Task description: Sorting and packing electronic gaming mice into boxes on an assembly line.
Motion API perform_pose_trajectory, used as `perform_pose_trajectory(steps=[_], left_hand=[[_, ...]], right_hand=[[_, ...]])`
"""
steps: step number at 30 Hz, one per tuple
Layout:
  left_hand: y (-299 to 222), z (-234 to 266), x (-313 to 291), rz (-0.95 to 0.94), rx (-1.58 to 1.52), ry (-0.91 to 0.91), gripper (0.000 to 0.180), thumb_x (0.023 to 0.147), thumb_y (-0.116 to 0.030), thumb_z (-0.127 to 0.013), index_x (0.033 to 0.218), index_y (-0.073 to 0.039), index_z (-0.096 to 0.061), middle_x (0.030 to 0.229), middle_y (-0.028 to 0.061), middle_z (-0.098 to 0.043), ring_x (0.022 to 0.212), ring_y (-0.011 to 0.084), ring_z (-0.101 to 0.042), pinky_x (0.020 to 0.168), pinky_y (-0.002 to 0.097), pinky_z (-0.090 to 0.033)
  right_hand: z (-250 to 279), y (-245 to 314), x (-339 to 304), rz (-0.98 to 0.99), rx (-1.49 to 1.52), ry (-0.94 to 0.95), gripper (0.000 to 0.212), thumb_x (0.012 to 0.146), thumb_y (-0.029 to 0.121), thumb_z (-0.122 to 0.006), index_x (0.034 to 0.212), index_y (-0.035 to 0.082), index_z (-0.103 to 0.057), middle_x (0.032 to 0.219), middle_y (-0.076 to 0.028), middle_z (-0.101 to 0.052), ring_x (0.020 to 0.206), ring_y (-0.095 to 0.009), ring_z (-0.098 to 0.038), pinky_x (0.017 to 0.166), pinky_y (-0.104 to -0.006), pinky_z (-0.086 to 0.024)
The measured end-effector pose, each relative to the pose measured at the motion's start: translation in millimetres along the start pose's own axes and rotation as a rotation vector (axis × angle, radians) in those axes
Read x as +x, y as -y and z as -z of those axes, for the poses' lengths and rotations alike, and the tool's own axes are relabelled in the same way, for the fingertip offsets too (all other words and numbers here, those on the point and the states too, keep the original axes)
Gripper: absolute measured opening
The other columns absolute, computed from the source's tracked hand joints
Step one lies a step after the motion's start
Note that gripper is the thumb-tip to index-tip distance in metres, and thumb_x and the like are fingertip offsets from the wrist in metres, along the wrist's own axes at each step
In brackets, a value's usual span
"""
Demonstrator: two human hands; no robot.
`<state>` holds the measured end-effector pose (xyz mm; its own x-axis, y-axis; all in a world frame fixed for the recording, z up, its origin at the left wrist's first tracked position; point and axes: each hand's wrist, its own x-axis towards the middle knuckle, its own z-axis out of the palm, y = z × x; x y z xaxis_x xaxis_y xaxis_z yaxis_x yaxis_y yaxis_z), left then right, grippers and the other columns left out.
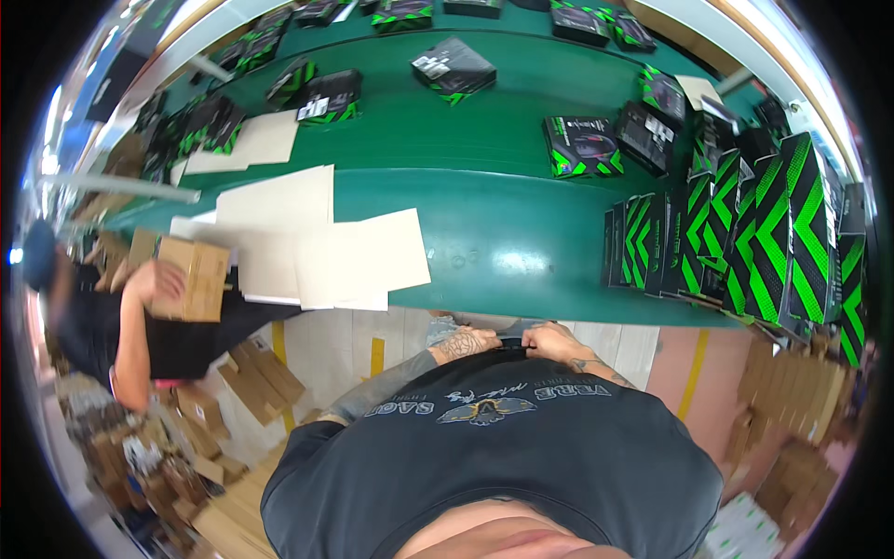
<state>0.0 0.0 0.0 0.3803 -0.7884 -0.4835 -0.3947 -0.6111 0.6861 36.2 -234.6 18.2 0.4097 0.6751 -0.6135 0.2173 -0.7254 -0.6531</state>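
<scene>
Seen with left hand point(479, 339) and right hand point(556, 342) at a dark item point(511, 344) by the shirt point(605, 466), near the desk point(484, 233); cannot tell grip of fingers point(538, 335), partly hidden. Lettered upside down across the shirt; too small to read on many boxes point(582, 146).

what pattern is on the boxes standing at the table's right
Green chevrons on black boxes, best in head view.

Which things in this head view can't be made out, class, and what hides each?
All in the head view:
- Small dark item between left hand and right hand: too small, partly covered by them.
- Cardboard box at left: any contents hidden by its sides.
- Black box, top centre: cut off by the upper edge.
- Co-worker's head: blurred.
</scene>
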Motion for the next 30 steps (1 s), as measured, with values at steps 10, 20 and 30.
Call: perform_pose_trajectory(steps=[10, 20, 30], left_hand=[[86, 66, -71, 0.017, 0.006, -0.211, 0.016, 0.078, -0.021, -0.056, 0.090, -0.011, -0.061, 0.090, 0.0067, -0.060, 0.089, 0.0266, -0.058, 0.077, 0.0411, -0.045], [116, 188, 92, 0.236, -0.267, -0.508, 0.054, 0.080, -0.042, -0.059, 0.116, -0.003, -0.049, 0.105, 0.0132, -0.057, 0.093, 0.0218, -0.055, 0.079, 0.0337, -0.045], [137, 259, 155, 0.269, -1.331, -1.046, 0.058, 0.085, -0.037, -0.057, 0.130, -0.008, -0.037, 0.117, 0.0062, -0.050, 0.109, 0.0200, -0.048, 0.093, 0.0361, -0.039]], right_hand=[[71, 46, 75, 0.132, 0.201, -0.063, 0.013, 0.069, 0.014, -0.069, 0.072, 0.006, -0.059, 0.068, -0.007, -0.059, 0.062, -0.023, -0.056, 0.059, -0.0320, -0.045], [278, -130, 139, -1.028, 0.408, -1.261, 0.088, 0.059, 0.052, -0.072, 0.123, 0.001, -0.039, 0.122, -0.023, -0.044, 0.113, -0.039, -0.043, 0.096, -0.0424, -0.035], [238, -47, 136, -0.433, 0.509, -1.244, 0.040, 0.075, 0.037, -0.065, 0.098, 0.004, -0.062, 0.101, -0.012, -0.057, 0.090, -0.026, -0.056, 0.081, -0.0339, -0.045]])
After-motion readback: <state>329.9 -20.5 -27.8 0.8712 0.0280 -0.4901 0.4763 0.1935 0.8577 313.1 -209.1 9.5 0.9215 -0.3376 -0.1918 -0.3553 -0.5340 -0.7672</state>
